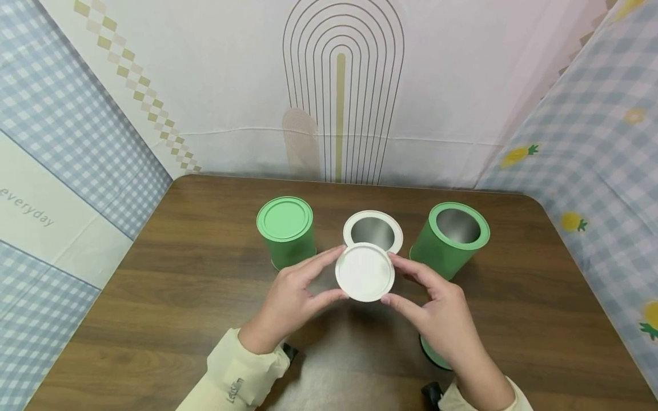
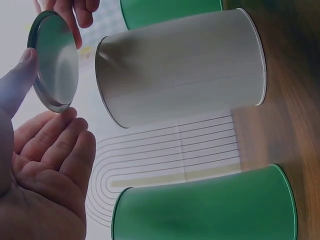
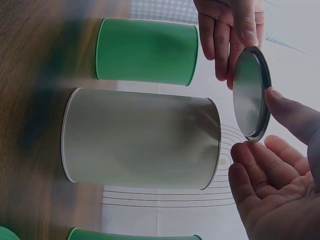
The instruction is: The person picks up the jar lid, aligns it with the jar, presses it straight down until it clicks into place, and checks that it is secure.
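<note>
A round white lid (image 1: 365, 273) is held level with its top up, between both hands. My left hand (image 1: 295, 294) pinches its left rim with thumb and fingertips. On the opposite rim, the thumb and fingers of my right hand (image 1: 437, 302) do the same. Just behind and below the lid stands an uncapped white can (image 1: 348, 231), dented near its top in the right wrist view. The lid overlaps the can's front edge in the head view, but the left wrist view shows a gap between the lid (image 2: 57, 62) and the can (image 2: 180, 67).
To the left stands a green can (image 1: 292, 251) with its green lid (image 1: 285, 218) on. Another green can (image 1: 437, 254), uncapped, stands at the right. A green round piece (image 1: 436, 355) lies partly hidden under my right wrist. The wooden table (image 1: 154, 297) meets a patterned cloth backdrop (image 1: 231, 114).
</note>
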A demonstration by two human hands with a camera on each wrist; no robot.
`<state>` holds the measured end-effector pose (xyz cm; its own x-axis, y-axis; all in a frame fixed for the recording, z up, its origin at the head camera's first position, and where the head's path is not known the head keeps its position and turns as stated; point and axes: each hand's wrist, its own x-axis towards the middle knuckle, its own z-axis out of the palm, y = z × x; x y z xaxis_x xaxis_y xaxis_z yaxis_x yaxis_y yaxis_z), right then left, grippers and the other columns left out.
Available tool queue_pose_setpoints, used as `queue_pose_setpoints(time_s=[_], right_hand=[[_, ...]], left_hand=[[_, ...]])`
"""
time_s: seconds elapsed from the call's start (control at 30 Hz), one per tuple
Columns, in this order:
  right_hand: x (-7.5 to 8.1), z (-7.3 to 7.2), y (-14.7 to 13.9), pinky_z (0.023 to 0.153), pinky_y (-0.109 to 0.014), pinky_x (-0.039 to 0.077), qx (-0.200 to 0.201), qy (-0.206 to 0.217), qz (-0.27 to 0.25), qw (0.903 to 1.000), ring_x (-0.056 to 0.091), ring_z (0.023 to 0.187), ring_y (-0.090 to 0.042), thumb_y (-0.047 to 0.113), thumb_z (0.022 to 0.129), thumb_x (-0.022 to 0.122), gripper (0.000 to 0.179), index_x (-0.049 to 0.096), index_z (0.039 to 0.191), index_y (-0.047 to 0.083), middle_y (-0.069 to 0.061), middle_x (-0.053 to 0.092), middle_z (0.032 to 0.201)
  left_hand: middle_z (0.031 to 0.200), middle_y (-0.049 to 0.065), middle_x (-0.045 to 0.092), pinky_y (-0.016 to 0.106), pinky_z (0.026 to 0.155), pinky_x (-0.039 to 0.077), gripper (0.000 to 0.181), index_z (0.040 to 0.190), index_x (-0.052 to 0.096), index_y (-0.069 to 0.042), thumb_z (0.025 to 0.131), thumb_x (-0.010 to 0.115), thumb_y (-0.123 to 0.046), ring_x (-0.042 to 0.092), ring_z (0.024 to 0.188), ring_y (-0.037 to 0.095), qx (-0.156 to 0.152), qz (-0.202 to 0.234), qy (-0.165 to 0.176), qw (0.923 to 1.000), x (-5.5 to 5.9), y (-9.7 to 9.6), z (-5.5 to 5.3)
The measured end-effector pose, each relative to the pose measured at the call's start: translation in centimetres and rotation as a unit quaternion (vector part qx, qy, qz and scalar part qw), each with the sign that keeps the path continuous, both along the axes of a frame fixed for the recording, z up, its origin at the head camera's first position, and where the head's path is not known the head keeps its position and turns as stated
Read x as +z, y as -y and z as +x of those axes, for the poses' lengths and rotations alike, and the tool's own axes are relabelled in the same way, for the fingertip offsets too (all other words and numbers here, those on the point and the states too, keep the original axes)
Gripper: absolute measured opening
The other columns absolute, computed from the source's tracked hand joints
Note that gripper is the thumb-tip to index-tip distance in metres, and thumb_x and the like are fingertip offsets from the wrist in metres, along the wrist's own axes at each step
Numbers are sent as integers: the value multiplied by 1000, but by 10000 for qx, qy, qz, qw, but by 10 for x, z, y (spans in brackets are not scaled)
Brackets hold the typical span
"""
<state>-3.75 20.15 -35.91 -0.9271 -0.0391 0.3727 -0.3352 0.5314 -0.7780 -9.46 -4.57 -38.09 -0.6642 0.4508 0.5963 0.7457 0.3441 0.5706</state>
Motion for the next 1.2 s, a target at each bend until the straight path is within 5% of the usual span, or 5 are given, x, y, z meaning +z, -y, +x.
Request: queue_pose_setpoints(time_s=[0.37,1.2], right_hand=[[0,-1,0,97,-11,45,42,109,-40,9999,61,120,-4,8,70,92,73,64,136,22,6,68,128],[2,-8,3,96,-11,47,-15,-104,-69,9999,64,118,-9,9,70,92,69,66,134,17,0,70,126]], left_hand=[[132,9,66,33,98,53,72,137,61,-5,73,90,-20,64,119,20,119,46,72,9999,3,-3,-1],[130,10,67,32,99,53,72,136,61,-4,72,90,-21,65,119,22,247,132,-42,9996,5,-8,-4]])
